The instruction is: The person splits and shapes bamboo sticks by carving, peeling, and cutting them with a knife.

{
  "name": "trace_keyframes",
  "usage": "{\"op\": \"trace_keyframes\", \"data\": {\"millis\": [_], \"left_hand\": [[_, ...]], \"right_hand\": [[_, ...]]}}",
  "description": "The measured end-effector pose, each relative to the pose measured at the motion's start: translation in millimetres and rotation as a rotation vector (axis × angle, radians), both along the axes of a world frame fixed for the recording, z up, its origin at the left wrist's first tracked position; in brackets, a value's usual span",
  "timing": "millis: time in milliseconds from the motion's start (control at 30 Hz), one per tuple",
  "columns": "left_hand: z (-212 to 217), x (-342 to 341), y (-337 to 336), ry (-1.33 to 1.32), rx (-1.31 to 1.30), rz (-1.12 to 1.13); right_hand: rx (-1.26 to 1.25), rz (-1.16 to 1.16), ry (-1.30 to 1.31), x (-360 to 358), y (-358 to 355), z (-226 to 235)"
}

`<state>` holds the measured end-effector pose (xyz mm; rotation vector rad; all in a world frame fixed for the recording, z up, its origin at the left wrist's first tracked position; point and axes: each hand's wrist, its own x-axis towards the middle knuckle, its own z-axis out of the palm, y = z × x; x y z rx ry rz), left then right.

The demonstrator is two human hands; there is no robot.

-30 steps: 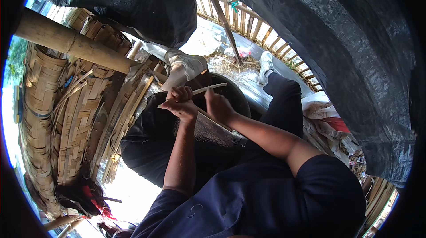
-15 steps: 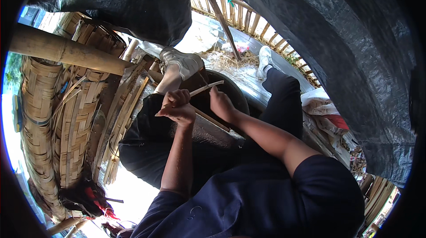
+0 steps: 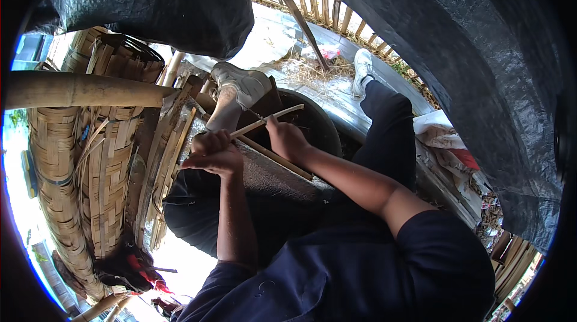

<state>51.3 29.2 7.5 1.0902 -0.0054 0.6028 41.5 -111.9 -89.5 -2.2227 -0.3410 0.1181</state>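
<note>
My left hand (image 3: pixel 211 152) is closed around one end of a pale, narrow strip (image 3: pixel 251 125), which looks like split bamboo. The strip slants up and away to the right, over a round dark tub (image 3: pixel 327 127). Close against the strip's middle is my right hand (image 3: pixel 286 140), its fingers curled. A thin dark piece (image 3: pixel 255 113) shows by its fingertips, too small to name, and what the fingers hold is hidden. Below both hands lies a grey rough-topped slab (image 3: pixel 264 169) with a wooden edge.
Tall woven bamboo rolls (image 3: pixel 57 166) and a thick bamboo pole (image 3: pixel 90 89) stand at the left. Black sheeting (image 3: pixel 499 82) hangs at the right, and a dark bundle (image 3: pixel 156 6) hangs at the upper left. My shoes (image 3: pixel 243 85) rest beyond the tub, near straw (image 3: pixel 309 71).
My left hand has moved left and toward me, with the strip. My right hand has shifted slightly left, now closer against the strip. The view has tilted a little.
</note>
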Motion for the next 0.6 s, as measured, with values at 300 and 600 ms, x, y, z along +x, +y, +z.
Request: {"op": "trace_keyframes", "data": {"millis": [300, 600], "left_hand": [[-2.3, 3.4, 4.6, -0.029, -0.01, -0.08], [-1.0, 2.0, 5.6, -0.081, -0.003, -0.192]], "right_hand": [[-0.096, -0.117, 0.148, 9.7, -22.1, -34.5], [0.223, 0.031, 0.025, -4.0, 3.8, 23.1]]}}
